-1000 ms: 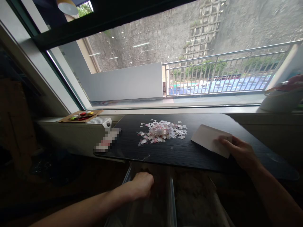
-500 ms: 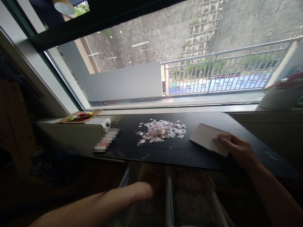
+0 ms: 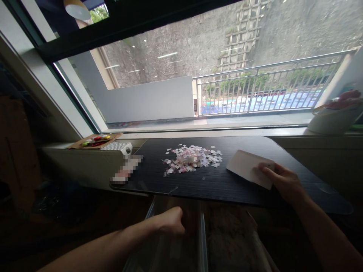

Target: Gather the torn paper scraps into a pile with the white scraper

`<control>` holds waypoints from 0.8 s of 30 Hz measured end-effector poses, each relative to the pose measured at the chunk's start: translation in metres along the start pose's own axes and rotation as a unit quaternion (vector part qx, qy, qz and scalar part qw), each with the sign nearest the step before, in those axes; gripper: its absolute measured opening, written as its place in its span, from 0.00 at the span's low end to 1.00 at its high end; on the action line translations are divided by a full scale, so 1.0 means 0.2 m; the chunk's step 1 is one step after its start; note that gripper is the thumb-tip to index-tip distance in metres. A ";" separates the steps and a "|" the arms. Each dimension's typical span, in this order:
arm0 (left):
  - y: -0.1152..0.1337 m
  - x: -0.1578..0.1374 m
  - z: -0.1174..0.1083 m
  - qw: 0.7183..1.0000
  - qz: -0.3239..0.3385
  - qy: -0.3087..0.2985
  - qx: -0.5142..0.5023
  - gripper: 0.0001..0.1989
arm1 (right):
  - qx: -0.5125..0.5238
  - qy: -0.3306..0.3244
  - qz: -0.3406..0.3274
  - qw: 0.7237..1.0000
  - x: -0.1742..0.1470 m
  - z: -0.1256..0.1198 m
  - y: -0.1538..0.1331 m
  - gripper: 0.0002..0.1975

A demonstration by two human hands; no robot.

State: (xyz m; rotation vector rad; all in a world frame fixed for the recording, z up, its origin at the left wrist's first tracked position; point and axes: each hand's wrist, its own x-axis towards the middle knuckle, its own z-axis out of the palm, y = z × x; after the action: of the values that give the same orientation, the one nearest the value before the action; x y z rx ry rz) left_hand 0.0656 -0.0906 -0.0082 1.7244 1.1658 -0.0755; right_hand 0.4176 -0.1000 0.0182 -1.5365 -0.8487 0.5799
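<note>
My right hand [image 3: 283,180] grips a flat white scraper [image 3: 248,168] by its right end, thumb on top. The scraper tilts over the right part of a dark wood-grain table [image 3: 159,185]. To its left lies a loose heap of small white and pinkish paper pieces [image 3: 194,155]; a gap separates the two. Below the table's front edge, my left hand [image 3: 173,221] is curled closed over a clear plastic bin [image 3: 202,234]. Its fingertips face away from view, so whatever they hold is hidden.
Beside that bin is a dim container [image 3: 232,234] with pale contents. A pixelated patch [image 3: 127,170] covers something at the table's left edge. On the left ledge are a white device [image 3: 120,146] and cardboard [image 3: 76,141] with colourful items. A white bucket [image 3: 326,121] stands right.
My left hand has risen a little and come out of the shadow in the bin, now showing as a closed fist. My right hand and the scraper stay nearly in place.
</note>
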 end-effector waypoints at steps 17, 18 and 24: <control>0.41 -0.07 0.08 0.971 0.192 0.087 0.114 0.11 | 0.016 -0.014 -0.017 1.000 -0.01 0.01 -0.02 0.10; 0.43 -0.03 0.11 0.958 0.220 0.089 0.161 0.12 | 0.019 -0.013 -0.018 1.000 -0.01 0.01 -0.02 0.10; 0.45 0.09 0.19 0.942 0.208 0.072 0.252 0.13 | 0.042 -0.037 -0.015 0.998 0.00 0.01 0.01 0.14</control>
State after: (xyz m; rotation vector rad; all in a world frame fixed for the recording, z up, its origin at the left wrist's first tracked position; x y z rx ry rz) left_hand 0.1569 -0.1093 0.0251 2.4369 0.9040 0.0149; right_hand 0.4169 -0.0989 0.0170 -1.4314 -0.8902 0.6459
